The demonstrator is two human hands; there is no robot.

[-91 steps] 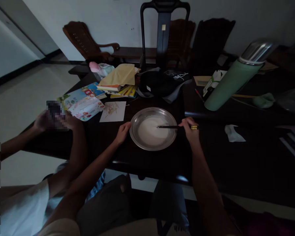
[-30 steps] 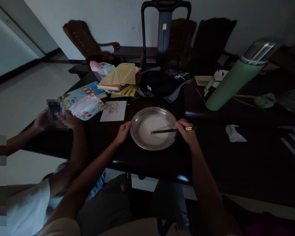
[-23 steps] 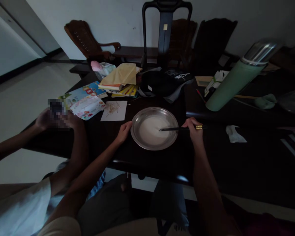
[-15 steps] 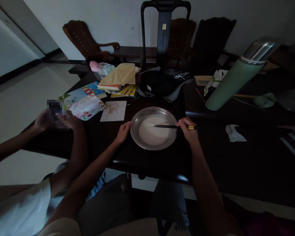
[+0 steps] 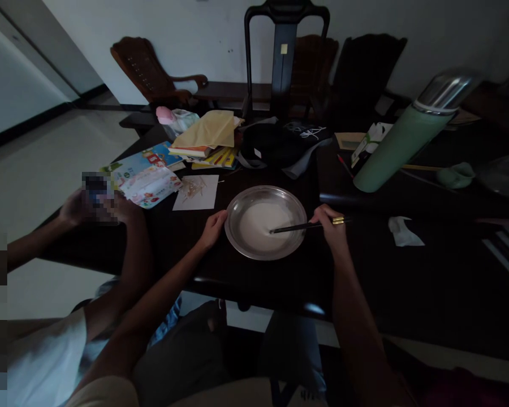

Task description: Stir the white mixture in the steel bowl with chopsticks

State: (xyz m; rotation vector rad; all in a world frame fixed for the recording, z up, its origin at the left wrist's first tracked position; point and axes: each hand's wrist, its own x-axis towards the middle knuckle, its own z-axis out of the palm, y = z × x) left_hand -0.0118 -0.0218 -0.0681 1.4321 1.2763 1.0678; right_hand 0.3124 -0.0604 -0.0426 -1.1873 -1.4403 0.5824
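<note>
A round metal plate point(image 5: 238, 211) with a white liquid in it sits on the dark table point(image 5: 407, 282) in front of me. My left hand point(image 5: 211, 229) rests against the plate's left rim with curled fingers. My right hand point(image 5: 331, 223) is closed around dark chopsticks point(image 5: 301, 227) with gold bands. Their tips reach into the white liquid near the plate's middle.
Another person sits at my left, both hands point(image 5: 97, 206) around a blurred object. Books and papers point(image 5: 161, 164), a white sheet with small sticks point(image 5: 195, 191), a dark bag point(image 5: 280, 144), a green thermos point(image 5: 402, 138) and a crumpled tissue point(image 5: 402, 232) lie around. Chairs point(image 5: 285, 56) stand behind.
My right hand has swept the chopsticks back and forth through the white liquid; their tips now sit lower and a little right of half a second ago. My left hand has stayed at the rim.
</note>
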